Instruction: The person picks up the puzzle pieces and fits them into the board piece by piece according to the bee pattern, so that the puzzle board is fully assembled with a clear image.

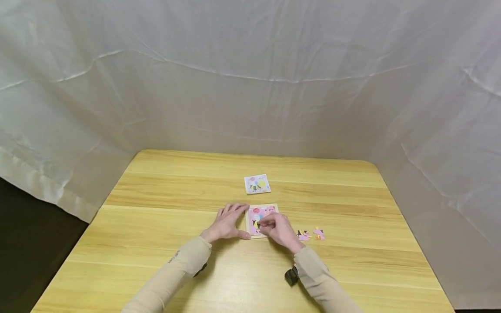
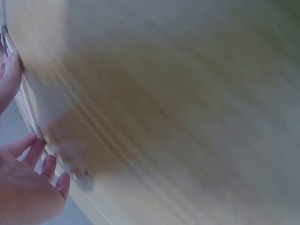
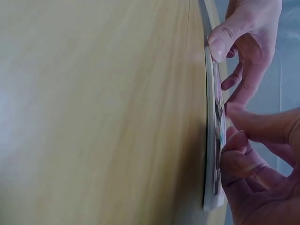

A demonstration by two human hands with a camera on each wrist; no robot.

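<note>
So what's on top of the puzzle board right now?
Pink fitted pieces cover the puzzle board. The right hand presses its fingertips on it, hiding the near part; the left hand touches its left edge.

Backdrop: creased white sheeting (image 1: 250,65) on three sides | bench (image 1: 156,243): light wood, rounded corners | floor (image 1: 23,243): dark, lower left | light: even

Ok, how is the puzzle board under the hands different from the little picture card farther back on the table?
The puzzle board lies between the left hand and right hand, which touch it; the picture card lies alone, farther back. The board looks larger, mostly pink with a pale frame; the card is whiter. The card sits slightly turned; the board lies squarer. Both lie flat on the wooden table and show a colourful cartoon.
</note>
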